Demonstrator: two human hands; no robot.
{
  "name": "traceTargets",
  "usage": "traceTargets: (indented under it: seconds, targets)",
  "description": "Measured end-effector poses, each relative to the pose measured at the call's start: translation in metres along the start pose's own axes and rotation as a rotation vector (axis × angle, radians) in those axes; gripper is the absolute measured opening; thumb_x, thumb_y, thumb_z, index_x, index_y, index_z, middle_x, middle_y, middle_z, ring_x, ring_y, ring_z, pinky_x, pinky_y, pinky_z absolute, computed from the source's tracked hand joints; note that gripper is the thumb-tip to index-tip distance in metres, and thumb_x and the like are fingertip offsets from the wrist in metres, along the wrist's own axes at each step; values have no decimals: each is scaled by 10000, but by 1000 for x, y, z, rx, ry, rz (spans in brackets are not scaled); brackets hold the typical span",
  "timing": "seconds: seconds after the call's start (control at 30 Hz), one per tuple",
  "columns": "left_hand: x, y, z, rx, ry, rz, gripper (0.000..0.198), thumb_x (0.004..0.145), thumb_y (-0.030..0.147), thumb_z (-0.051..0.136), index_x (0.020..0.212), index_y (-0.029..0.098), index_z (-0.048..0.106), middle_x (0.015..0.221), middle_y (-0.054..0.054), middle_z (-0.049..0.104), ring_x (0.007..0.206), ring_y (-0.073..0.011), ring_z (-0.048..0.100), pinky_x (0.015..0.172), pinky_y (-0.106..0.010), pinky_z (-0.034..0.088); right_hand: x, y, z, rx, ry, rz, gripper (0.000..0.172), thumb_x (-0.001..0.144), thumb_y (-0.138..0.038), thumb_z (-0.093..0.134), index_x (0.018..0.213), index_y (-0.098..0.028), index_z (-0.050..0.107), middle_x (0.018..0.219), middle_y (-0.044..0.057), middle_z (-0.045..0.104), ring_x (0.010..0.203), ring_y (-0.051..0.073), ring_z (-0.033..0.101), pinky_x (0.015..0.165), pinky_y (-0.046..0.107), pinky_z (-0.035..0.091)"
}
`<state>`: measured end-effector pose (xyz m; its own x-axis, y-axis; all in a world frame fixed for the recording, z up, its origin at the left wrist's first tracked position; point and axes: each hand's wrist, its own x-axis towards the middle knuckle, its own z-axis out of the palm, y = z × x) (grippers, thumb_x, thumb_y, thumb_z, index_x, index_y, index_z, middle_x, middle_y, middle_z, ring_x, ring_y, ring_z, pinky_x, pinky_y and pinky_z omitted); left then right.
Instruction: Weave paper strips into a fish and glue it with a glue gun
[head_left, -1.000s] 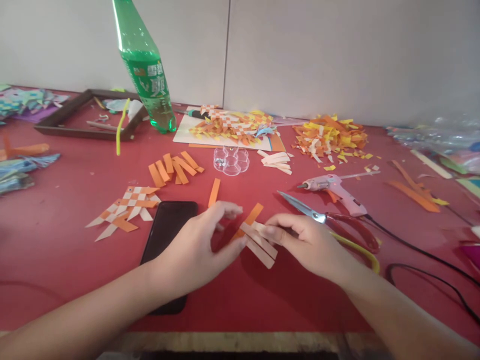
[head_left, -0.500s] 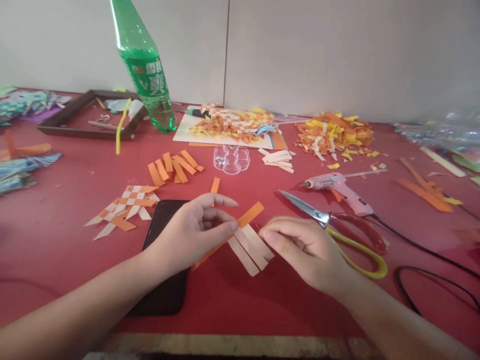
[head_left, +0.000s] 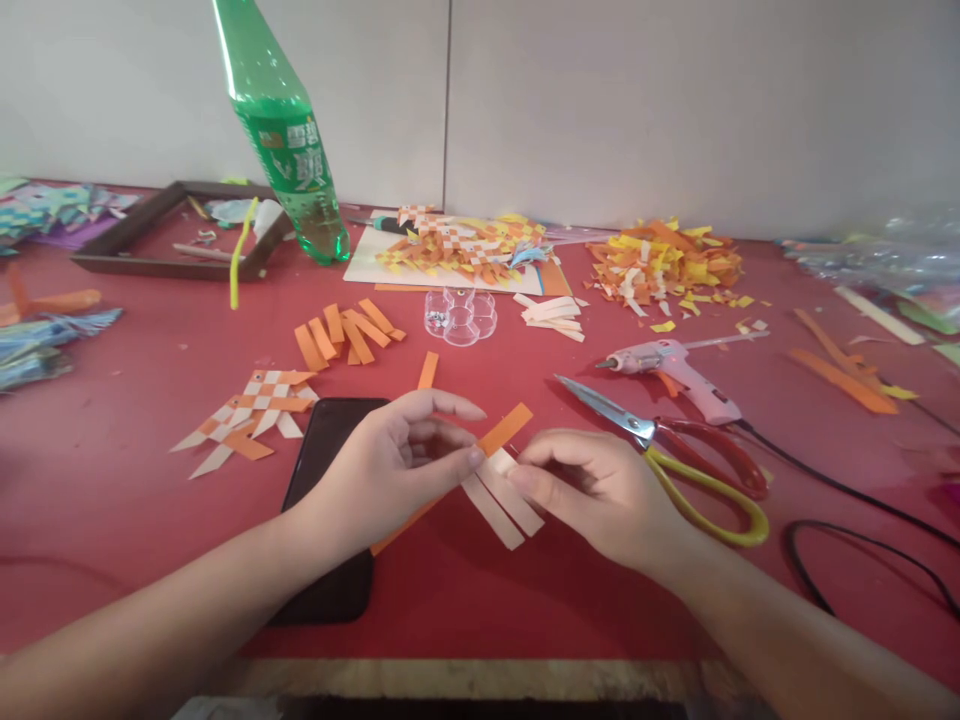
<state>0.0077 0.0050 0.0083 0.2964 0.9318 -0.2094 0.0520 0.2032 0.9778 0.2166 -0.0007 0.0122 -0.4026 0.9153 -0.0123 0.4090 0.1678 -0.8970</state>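
My left hand (head_left: pixel 420 450) pinches an orange paper strip (head_left: pixel 505 430) between thumb and finger, where cream paper strips (head_left: pixel 504 508) cross it. My right hand (head_left: pixel 592 490) is closed at the cream strips' upper right, its thumb and finger on the outer one. The join of the strips is partly hidden by my fingers. Under my left wrist lies a black phone-like slab (head_left: pixel 330 590). Left of it rests a woven orange-and-cream paper fish (head_left: pixel 259 410). Scissors (head_left: pixel 675 450) with red and yellow handles lie beyond my right hand.
A pink glue gun (head_left: pixel 675 370) with a black cord lies at right. Loose orange strips (head_left: pixel 349 333), a clear flower-shaped tray (head_left: pixel 460 318) and cream strips (head_left: pixel 553 316) lie ahead. A tilted green bottle (head_left: pixel 289 160) stands by a dark frame (head_left: pixel 150 265). Paper scraps (head_left: pixel 667 262) are heaped behind.
My right hand has moved slightly left, and its thumb and finger now meet the outer cream strip. My left hand keeps its pinch. The whole view has shifted slightly.
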Motion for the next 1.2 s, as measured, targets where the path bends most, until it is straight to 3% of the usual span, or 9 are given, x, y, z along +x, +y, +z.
traceTargets:
  seconds: [0.17,0.37,0.57,0.73,0.83,0.9,1.03,1.13,1.2]
  targets:
    - [-2,-1,2,74,-59,82,76,816,225,693,888,200,701,844,0,747,787,-135,696,738,-230,555,0,-1,2,4,7,-30,318,890,-385,596,650,-180,637,609,-1,623,560,102,552,531,219,434]
    - [-8,5,7,204,-114,92,154,743,285,780,873,211,739,837,8,759,796,-146,692,754,-231,539,-1,-1,4,-23,76,-101,343,872,-429,630,629,-189,659,546,-19,577,473,79,465,453,209,356]
    - [-8,4,8,127,-58,46,142,799,341,724,836,203,727,805,-2,748,740,-144,683,686,-234,538,0,-1,3,1,68,-148,547,773,-708,583,624,-188,661,546,-16,552,491,89,452,460,222,338]
    - [-6,3,8,73,-40,50,78,816,259,682,816,181,685,782,-11,722,733,-145,679,691,-245,546,0,-1,2,-17,52,-203,633,755,-792,482,667,-185,635,583,-13,541,527,102,465,493,236,348]
    - [-6,2,7,94,-37,68,65,824,241,662,831,177,673,790,-17,715,736,-148,676,691,-252,546,-3,0,1,23,16,-201,642,957,-650,260,703,-183,619,621,11,546,571,127,507,547,263,387]
    - [-6,2,7,111,-29,81,66,829,240,656,842,177,670,796,-18,712,738,-147,675,694,-254,545,-4,0,1,40,11,-170,542,1014,-471,269,699,-184,603,627,12,544,584,129,512,563,265,400]
    - [-7,0,8,123,-28,103,55,836,226,647,840,175,666,798,-20,711,739,-142,676,692,-243,545,-3,-1,1,80,1,-102,269,936,-281,488,722,-189,622,644,1,592,594,119,541,554,239,422]
    - [-7,0,9,101,-31,125,73,838,222,655,900,182,655,817,-16,726,766,-142,694,718,-235,551,-2,-1,3,140,15,-65,217,909,-299,553,757,-188,660,668,12,637,622,129,586,573,240,460]
    - [-8,0,8,90,-33,113,208,839,236,671,1040,203,628,817,-3,743,770,-144,709,723,-234,555,-2,-1,4,163,37,-32,209,886,-339,600,763,-186,672,700,24,661,638,135,604,579,244,476]
